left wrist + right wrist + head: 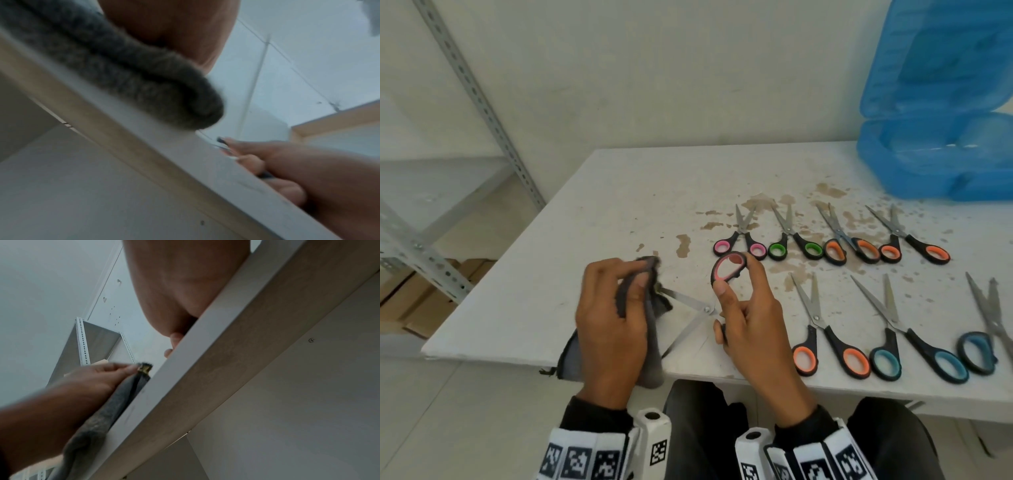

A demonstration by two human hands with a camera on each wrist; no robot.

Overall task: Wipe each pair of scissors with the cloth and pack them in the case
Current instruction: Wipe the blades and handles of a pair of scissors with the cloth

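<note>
In the head view my right hand [743, 308] grips the handles of spread pink-handled scissors [727, 270] over the table's front edge. One blade [688, 298] points left into the grey cloth [650, 298], which my left hand [616, 308] pinches around the blade tip. The cloth [127, 78] hangs over the table edge in the left wrist view, and the cloth [102, 415] shows again beside my left hand in the right wrist view. The open blue case [941, 150] stands at the table's far right.
Several scissors lie in two rows right of my hands: pink [741, 236], green [794, 240] and orange [849, 243] ones behind, orange [825, 335] and blue [914, 346] ones in front. The white table [619, 205] is stained. A metal shelf rack [482, 113] stands at left.
</note>
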